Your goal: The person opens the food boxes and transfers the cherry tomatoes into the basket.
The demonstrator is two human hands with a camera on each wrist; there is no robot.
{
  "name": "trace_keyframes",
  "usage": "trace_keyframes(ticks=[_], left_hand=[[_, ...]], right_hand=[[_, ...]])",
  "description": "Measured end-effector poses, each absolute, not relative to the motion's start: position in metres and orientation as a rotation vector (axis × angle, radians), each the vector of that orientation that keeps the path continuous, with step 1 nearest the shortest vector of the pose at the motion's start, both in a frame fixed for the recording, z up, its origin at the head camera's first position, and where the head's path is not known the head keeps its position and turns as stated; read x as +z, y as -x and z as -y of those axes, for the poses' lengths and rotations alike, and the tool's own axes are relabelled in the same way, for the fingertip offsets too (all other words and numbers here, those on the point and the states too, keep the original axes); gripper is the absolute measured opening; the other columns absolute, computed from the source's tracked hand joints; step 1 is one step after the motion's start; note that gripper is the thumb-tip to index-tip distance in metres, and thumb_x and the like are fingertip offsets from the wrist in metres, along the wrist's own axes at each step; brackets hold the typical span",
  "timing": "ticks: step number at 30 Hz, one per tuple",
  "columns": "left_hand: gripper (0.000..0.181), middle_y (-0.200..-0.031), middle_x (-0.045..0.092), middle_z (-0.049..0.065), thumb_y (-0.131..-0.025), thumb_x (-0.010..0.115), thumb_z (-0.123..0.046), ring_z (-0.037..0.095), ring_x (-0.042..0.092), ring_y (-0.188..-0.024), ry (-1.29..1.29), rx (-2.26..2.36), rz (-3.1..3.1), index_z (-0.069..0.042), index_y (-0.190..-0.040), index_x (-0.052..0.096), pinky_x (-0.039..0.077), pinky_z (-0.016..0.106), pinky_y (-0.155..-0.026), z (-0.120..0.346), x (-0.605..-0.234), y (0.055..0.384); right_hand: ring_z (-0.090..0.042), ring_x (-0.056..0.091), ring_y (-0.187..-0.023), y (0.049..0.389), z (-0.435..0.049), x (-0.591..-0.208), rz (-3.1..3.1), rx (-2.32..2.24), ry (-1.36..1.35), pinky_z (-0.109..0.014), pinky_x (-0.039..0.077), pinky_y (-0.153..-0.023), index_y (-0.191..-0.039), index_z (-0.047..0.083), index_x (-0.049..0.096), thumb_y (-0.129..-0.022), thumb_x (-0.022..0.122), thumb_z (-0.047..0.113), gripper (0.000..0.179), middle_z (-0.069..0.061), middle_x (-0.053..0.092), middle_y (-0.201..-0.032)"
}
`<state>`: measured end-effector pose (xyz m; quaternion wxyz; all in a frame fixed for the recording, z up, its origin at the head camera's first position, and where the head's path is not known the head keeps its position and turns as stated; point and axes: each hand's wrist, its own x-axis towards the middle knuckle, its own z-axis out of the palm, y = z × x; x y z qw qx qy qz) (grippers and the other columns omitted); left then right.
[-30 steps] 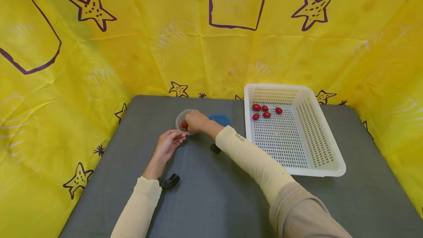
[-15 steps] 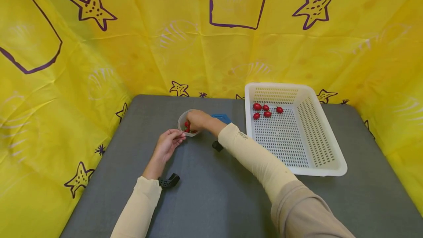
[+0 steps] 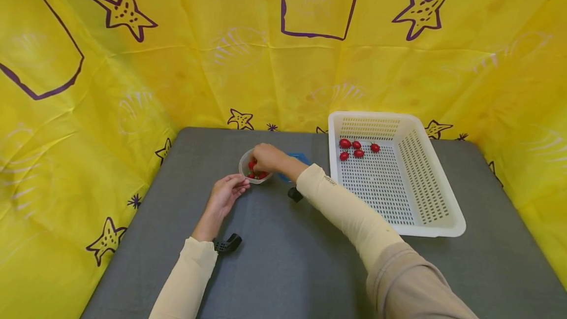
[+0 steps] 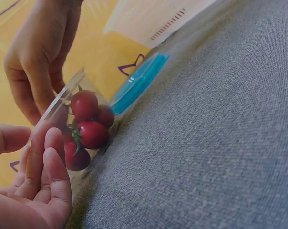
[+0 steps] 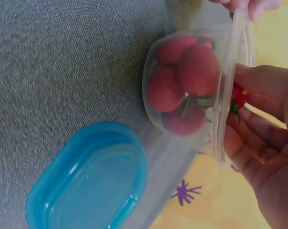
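A small clear plastic container (image 3: 242,167) stands on the grey table, with several red cherry tomatoes (image 5: 199,69) showing through its wall. My left hand (image 3: 227,194) pinches the near rim between thumb and fingers. At the mouth of the container my right hand (image 3: 268,158) holds a cherry tomato (image 5: 239,97) with a green stem in its fingertips. Part of that tomato is hidden by the fingers and the rim. Beside the container lies a blue lid (image 5: 94,179), partly covered by the right wrist in the head view.
A large white plastic basket (image 3: 436,181) with slotted walls stands on the right of the table. Several cherry tomatoes (image 3: 358,153) lie in its far left corner. Yellow patterned cloth (image 3: 292,78) hangs behind and on both sides of the grey table (image 3: 283,265).
My right hand has lifted a little and shifted right, uncovering more of the tomatoes inside. The container has slid slightly to the right, while my left hand stays almost still at its rim.
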<state>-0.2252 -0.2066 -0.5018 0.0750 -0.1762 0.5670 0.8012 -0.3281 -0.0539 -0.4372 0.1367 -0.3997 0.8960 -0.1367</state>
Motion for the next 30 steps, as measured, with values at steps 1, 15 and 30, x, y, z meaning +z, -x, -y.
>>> trace_keyframes(ticks=[1, 15, 30], left_hand=[[0.020, -0.071, 0.070, -0.005, -0.100, 0.049, -0.006, 0.007, 0.069, -0.069, 0.517, 2.401, -1.700, -0.012, -0.085, 0.062, 0.053, 0.019, -0.069, 0.206, -0.502, 0.225], [0.016, -0.070, 0.071, -0.004, -0.098, 0.046, -0.004, 0.008, 0.069, -0.069, 0.508, 2.401, -1.699, -0.009, -0.087, 0.055, 0.053, 0.020, -0.070, 0.203, -0.505, 0.224], [0.014, -0.072, 0.071, -0.003, -0.099, 0.047, -0.005, 0.010, 0.069, -0.070, 0.500, 2.414, -1.686, -0.009, -0.088, 0.054, 0.053, 0.020, -0.070, 0.201, -0.504, 0.225]], right_hand=[[-0.018, 0.056, -0.075, 0.328, 0.053, -0.436, -2.599, -0.417, 1.165, -0.027, 0.047, -0.069, -0.096, 0.005, 0.072, -0.090, 0.067, 0.015, 0.013, -0.008, 0.069, -0.090], [-0.024, 0.058, -0.097, 0.328, 0.044, -0.419, -2.658, -0.529, 1.194, -0.035, 0.050, -0.089, -0.107, 0.005, 0.071, -0.093, 0.066, 0.020, 0.022, -0.011, 0.065, -0.106], [-0.024, 0.060, -0.097, 0.330, 0.045, -0.428, -2.647, -0.572, 1.233, -0.035, 0.051, -0.088, -0.107, 0.005, 0.071, -0.092, 0.066, 0.019, 0.021, -0.012, 0.065, -0.107]])
